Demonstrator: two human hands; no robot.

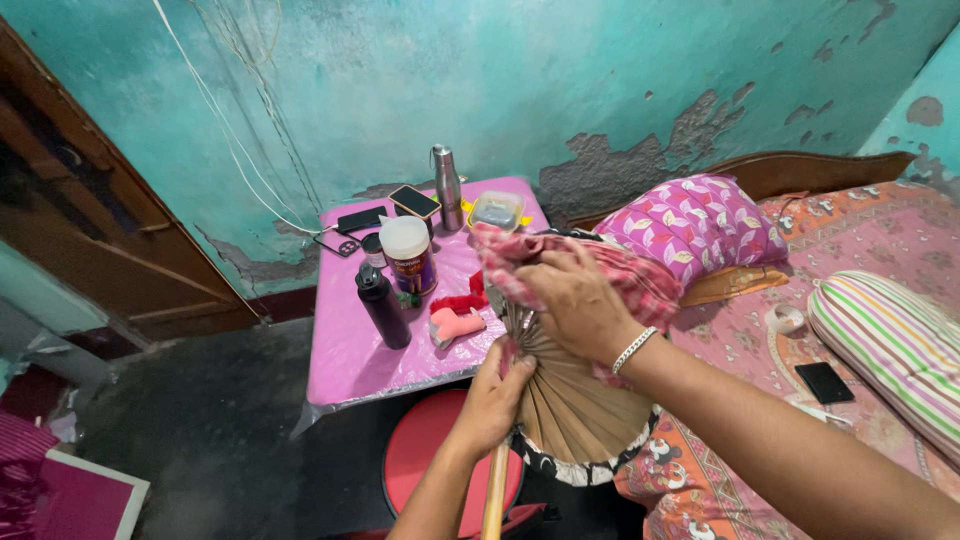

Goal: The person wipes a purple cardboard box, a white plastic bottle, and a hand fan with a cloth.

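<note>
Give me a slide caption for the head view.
Left hand grips a palm-leaf fan while right hand presses checked cloth on it.

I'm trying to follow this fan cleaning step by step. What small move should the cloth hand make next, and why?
Probably a stroke of the right hand outward along the ribs toward the fan's trimmed rim. It presses the red checked cloth on the palm-leaf fan near where the ribs meet, while the left hand grips the wooden handle, so most of the leaf below lies uncovered by the cloth.
</note>
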